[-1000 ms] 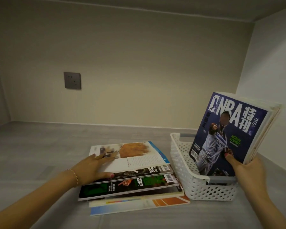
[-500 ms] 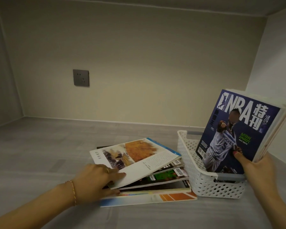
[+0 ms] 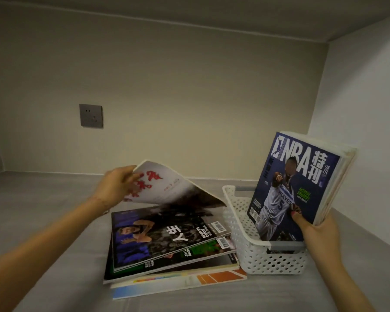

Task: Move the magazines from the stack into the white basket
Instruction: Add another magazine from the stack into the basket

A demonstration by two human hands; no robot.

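Observation:
A stack of magazines [image 3: 167, 246] lies on the grey surface, just left of the white perforated basket [image 3: 245, 239]. My left hand [image 3: 115, 188] grips a white magazine with red lettering [image 3: 167, 188] by its far left edge and holds it tilted in the air above the stack. Several magazines stand upright in the basket, fronted by a blue NBA magazine [image 3: 295, 183]. My right hand [image 3: 315, 230] holds this upright bundle at its lower right edge, thumb on the cover.
A grey wall socket [image 3: 91, 115] sits on the back wall. The basket stands close to the right side wall [image 3: 365, 131]. Bare grey surface [image 3: 43, 210] stretches to the left of the stack.
My left hand has lifted the top white magazine off the stack and turned it up into the air. The right hand still steadies the upright magazines in the basket.

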